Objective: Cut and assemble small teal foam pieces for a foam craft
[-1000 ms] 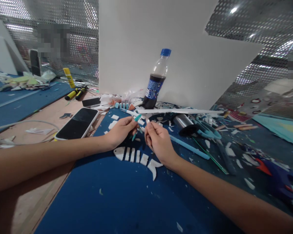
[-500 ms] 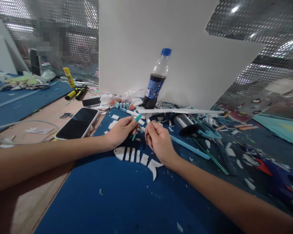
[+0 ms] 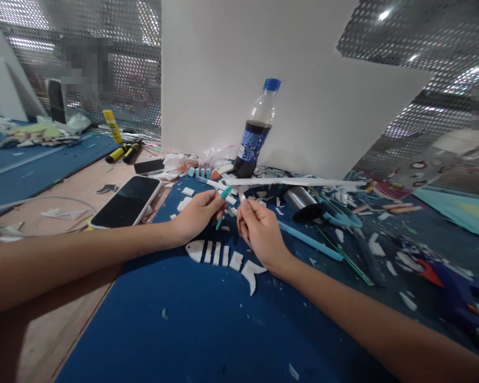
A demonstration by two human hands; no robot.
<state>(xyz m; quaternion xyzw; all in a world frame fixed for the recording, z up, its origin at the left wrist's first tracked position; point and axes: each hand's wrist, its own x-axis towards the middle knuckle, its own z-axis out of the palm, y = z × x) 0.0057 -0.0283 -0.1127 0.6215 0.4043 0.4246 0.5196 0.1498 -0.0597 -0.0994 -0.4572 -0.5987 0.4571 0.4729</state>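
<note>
My left hand point(image 3: 197, 214) pinches a slim teal stick point(image 3: 225, 192) between thumb and fingers, its lower end poking out beneath them. Just to the right, my right hand point(image 3: 261, 231) is closed on a thin pale piece point(image 3: 242, 196); its tip shows above the thumb, and its kind is unclear. A small gap separates the two hands. Below them, on the blue mat point(image 3: 175, 330), lies a flat white fish skeleton in separate pieces: a head point(image 3: 195, 250) with an eye hole, several narrow ribs point(image 3: 216, 254), a wider block point(image 3: 236, 261) and a forked tail point(image 3: 250, 274).
A dark-drink bottle point(image 3: 253, 138) leans behind a long white strip point(image 3: 295, 182). To the left are a phone point(image 3: 126, 202), yellow-black tools point(image 3: 123, 151) and a glue stick point(image 3: 112, 126). On the right lie a wire spool point(image 3: 303, 205), a blue strip point(image 3: 313, 242) and white scraps.
</note>
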